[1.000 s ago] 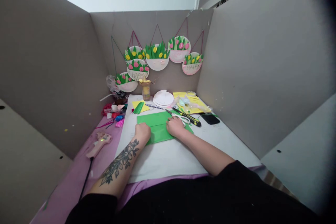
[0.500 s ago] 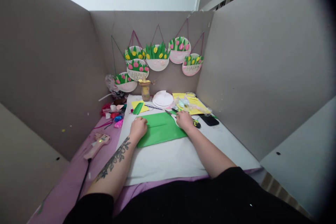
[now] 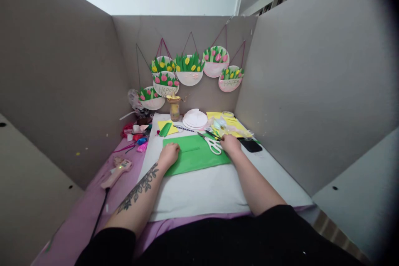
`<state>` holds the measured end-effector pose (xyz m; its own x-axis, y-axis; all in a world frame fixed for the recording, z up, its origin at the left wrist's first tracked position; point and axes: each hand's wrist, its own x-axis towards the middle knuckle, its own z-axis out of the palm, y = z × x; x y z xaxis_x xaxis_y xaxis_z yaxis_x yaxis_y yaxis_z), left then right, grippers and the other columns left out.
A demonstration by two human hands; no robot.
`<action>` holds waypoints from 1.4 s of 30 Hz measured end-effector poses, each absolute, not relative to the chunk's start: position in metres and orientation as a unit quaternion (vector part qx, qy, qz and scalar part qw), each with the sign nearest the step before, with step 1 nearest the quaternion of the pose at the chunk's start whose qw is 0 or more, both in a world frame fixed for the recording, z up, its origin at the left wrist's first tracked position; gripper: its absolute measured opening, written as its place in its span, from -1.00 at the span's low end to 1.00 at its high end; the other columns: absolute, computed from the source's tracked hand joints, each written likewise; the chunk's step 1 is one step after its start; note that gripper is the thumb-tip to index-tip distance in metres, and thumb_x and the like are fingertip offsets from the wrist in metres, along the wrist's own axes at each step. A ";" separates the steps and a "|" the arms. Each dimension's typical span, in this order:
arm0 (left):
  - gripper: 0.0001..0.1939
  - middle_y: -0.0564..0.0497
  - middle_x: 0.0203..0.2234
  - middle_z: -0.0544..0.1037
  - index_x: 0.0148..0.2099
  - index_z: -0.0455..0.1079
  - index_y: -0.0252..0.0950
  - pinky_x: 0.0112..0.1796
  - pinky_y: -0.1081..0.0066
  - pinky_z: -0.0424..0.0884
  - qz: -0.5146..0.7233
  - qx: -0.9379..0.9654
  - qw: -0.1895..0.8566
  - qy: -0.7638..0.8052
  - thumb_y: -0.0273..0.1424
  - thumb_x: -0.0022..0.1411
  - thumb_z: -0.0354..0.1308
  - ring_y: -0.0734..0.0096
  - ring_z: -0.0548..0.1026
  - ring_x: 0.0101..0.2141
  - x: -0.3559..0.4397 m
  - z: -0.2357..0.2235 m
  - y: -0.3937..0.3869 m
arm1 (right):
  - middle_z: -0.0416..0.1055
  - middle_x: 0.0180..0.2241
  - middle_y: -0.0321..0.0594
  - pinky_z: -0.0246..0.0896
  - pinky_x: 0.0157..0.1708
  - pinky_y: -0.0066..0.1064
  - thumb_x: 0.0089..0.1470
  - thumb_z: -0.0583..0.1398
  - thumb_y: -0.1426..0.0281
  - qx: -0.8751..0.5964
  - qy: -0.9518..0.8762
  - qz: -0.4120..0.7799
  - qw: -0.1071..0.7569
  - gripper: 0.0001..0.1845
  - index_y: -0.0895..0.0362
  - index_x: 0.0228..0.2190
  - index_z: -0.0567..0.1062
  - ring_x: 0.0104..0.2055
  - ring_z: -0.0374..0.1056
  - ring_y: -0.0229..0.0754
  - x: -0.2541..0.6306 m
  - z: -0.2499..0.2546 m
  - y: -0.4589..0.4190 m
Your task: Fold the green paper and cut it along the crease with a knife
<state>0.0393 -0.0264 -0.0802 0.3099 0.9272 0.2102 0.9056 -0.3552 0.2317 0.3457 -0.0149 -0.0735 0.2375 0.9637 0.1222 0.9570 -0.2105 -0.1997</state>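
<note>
A green sheet of paper (image 3: 199, 160) lies on the white table cover, a thin dark line running across its middle. My left hand (image 3: 169, 154) rests at the sheet's left edge with curled fingers closed on it. Over at the sheet's right edge, my right hand (image 3: 231, 145) is closed round a slim black-and-yellow tool (image 3: 215, 135); its tip points away to the left and its handle is hidden by the hand. White-handled scissors (image 3: 213, 145) lie on the sheet just left of my right hand, blades pointing to the back left.
Paper plates (image 3: 195, 119), yellow sheets (image 3: 240, 124) and a cup (image 3: 175, 110) stand behind. A phone (image 3: 251, 146) lies at right. On the left are a glue gun (image 3: 117, 172) and coloured bundles (image 3: 137, 137). Tulip plate baskets (image 3: 188, 77) hang on the back panel.
My right hand has moved right, off the white scissors and onto the black-and-yellow tool. The scissors' handles now show. My left hand stays at the green sheet; the view has shifted slightly.
</note>
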 end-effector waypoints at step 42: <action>-0.78 -0.10 -0.25 0.52 -0.22 0.45 -0.27 -0.10 0.36 0.30 0.136 0.802 0.057 0.579 -0.47 0.23 -0.03 0.26 0.43 -0.15 0.033 -0.080 -0.024 | 0.42 -0.04 -0.11 0.15 -0.13 -0.37 0.24 -0.09 0.28 -0.711 -0.618 0.029 0.334 -0.59 0.08 0.03 0.34 -0.04 0.31 -0.08 0.345 -0.053 -0.031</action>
<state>0.0326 -0.0239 -0.0803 0.2931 0.9438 0.1527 0.9129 -0.3238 0.2485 0.3450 -0.0309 -0.0532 0.2341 0.8983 0.3718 0.8599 -0.0129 -0.5102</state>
